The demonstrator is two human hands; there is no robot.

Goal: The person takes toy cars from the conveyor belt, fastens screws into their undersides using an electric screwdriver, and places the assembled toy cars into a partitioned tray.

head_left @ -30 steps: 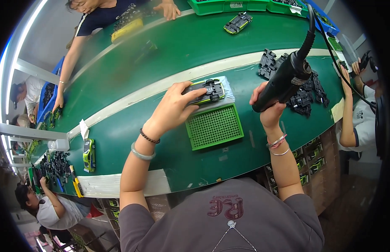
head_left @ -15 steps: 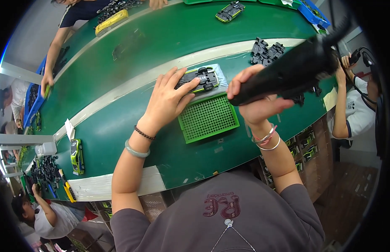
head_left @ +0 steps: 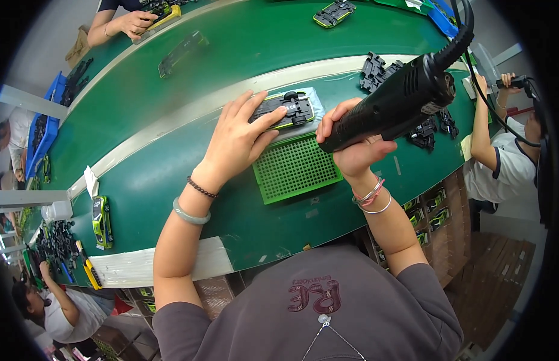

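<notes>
A toy car (head_left: 284, 112) lies wheels up on a light blue pad (head_left: 317, 103), its black underside showing. My left hand (head_left: 240, 129) holds it down, with the fingers over its left end and the index finger on the underside. In my right hand (head_left: 355, 141) is a black corded electric screwdriver (head_left: 391, 99), gripped by its lower part and tilted with the cable end up to the right. Its working tip cannot be made out. Just below the pad lies a green perforated basket (head_left: 297, 171).
Black chassis parts (head_left: 376, 72) lie behind and to the right of the screwdriver. A green toy car (head_left: 101, 222) stands at the left, near a yellow-handled tool (head_left: 90, 271). Beyond the white strip (head_left: 231, 90), more cars lie. Co-workers sit around; a cable (head_left: 496, 114) hangs at right.
The screwdriver has shifted slightly left and is no longer blurred. My left hand stays on the car. The co-worker at the far left has drawn an arm back from the left to the yellow block.
</notes>
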